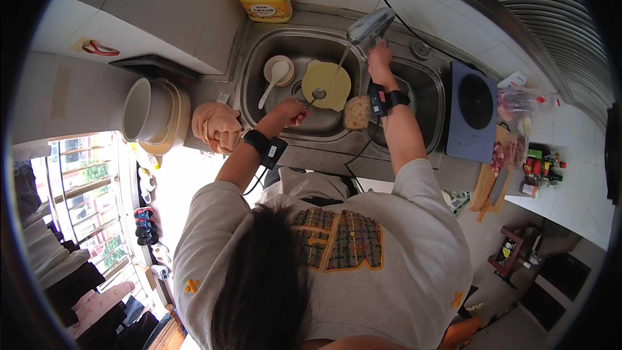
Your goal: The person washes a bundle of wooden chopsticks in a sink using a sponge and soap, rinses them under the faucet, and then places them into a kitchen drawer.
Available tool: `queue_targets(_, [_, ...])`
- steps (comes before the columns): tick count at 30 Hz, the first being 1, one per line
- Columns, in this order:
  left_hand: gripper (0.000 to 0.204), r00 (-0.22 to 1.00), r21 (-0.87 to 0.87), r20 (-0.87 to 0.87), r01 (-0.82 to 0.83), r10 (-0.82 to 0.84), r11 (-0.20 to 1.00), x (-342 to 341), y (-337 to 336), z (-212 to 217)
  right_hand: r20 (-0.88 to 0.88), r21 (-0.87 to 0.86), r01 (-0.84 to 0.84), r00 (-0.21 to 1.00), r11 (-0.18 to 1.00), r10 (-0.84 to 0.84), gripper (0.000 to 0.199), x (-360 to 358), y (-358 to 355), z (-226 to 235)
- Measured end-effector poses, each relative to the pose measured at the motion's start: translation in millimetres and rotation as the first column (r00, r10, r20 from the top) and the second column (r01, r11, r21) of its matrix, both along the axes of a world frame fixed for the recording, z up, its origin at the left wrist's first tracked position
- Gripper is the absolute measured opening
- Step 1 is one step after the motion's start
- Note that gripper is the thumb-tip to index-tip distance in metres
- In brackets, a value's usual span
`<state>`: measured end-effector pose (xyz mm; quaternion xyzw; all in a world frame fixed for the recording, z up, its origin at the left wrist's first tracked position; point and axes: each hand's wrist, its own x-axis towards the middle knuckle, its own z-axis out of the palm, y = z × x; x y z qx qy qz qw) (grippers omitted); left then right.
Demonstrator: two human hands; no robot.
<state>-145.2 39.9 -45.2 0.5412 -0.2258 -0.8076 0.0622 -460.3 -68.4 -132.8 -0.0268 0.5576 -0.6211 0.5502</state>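
My left hand (293, 114) is closed on the handle of a metal spoon (318, 94), whose round end lies over a pale yellow bowl (332, 78) with small side tabs. The bowl sits in the left basin of the steel sink (256, 58). A thin stream of water runs from the grey faucet (367, 24) into it. My right hand (380, 58) is closed around the faucet's lever, just below its body. Left of the yellow bowl, a white spoon (277, 74) rests across a small pinkish bowl (287, 65).
A patterned sponge (357, 113) lies on the divider between basins. Behind the sink stands a yellow jug (264, 1). A peach cloth (217, 126) and pale pots (146, 111) are left. An induction cooktop (461, 131) and cutting board (486, 181) with knife and meat are right.
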Motion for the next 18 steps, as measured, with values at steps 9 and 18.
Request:
queue_targets(9, [0.013, 0.999, -0.047, 0.039, -0.002, 0.004, 0.999, -4, 1, 2, -0.407, 0.048, 0.016, 0.913, 0.999, 0.005, 0.043, 20, 13, 33])
queue_targets(18, [0.011, 0.999, -0.053, 0.045, 0.017, -0.015, 0.998, -3, -1, -4, -0.557, 0.057, 0.091, 0.829, 0.994, -0.044, 0.042, 37, 25, 71])
